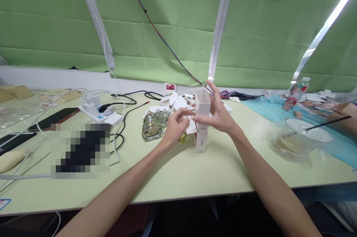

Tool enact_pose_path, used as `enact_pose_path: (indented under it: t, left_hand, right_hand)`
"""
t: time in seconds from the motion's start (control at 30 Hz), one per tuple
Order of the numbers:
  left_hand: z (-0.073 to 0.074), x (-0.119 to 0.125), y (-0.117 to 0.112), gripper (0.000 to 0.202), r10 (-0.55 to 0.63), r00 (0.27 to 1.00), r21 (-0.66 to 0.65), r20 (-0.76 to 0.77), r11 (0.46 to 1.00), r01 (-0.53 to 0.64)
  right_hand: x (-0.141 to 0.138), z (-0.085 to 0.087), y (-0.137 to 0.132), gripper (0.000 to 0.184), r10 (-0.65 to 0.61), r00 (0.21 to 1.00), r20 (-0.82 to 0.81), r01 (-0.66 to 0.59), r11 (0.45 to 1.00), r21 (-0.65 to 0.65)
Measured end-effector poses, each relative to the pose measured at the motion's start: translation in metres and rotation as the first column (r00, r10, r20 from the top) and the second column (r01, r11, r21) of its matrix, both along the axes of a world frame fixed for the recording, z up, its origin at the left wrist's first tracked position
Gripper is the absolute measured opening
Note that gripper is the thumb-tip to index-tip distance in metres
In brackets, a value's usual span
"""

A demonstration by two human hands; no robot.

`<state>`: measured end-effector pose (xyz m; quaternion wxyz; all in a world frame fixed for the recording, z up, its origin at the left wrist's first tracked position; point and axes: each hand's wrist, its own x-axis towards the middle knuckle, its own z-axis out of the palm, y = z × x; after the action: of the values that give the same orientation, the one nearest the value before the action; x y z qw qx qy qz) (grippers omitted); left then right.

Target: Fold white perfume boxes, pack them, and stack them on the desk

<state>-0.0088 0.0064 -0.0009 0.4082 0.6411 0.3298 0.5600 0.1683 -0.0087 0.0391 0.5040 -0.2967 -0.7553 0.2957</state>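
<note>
My right hand [221, 114] is closed around a small white cardboard box [202, 107], thumb in front and fingers behind. The box is held upright and its top is open. My left hand [177, 123] pinches a small white card or flap [191, 128] at the box's lower left; whether this piece is joined to the box I cannot tell. Directly below, a second white box [200, 142] stands on the table. To the left of my left hand sit several clear glass bottles [153, 127] with gold-coloured parts. A small yellow item [182, 138] is partly hidden behind my left wrist.
White cards [178, 102] lie behind my hands. Cables, a power strip [111, 119] and phones [55, 116] spread over the left side. At right are a blue plastic sheet [255, 109], a water bottle [297, 94], a blurred clear container [290, 144] and another person's arm [343, 116].
</note>
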Motion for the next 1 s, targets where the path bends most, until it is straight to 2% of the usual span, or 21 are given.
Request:
enact_pose_path:
  t: [0.27, 0.7, 1.0]
  left_hand:
    - [-0.0025, -0.0010, 0.0013, 0.021, -0.016, 1.000, -0.018, -0.004, 1.000, 0.015]
    - [-0.0047, -0.0007, 0.0032, 0.026, -0.010, 1.000, -0.017, -0.013, 1.000, 0.010]
    - [-0.0012, -0.0001, -0.0015, 0.028, -0.005, 1.000, -0.041, -0.017, 0.999, 0.004]
  right_hand:
    - [0.0000, -0.0028, 0.0010, 0.117, 0.012, 1.000, -0.010, -0.012, 1.000, 0.006]
    - [0.0030, -0.0055, 0.0031, 0.120, 0.043, 0.994, -0.102, -0.050, 0.996, -0.071]
    - [0.0019, -0.0043, 0.0023, 0.119, 0.037, 0.991, -0.126, -0.048, 0.995, -0.084]
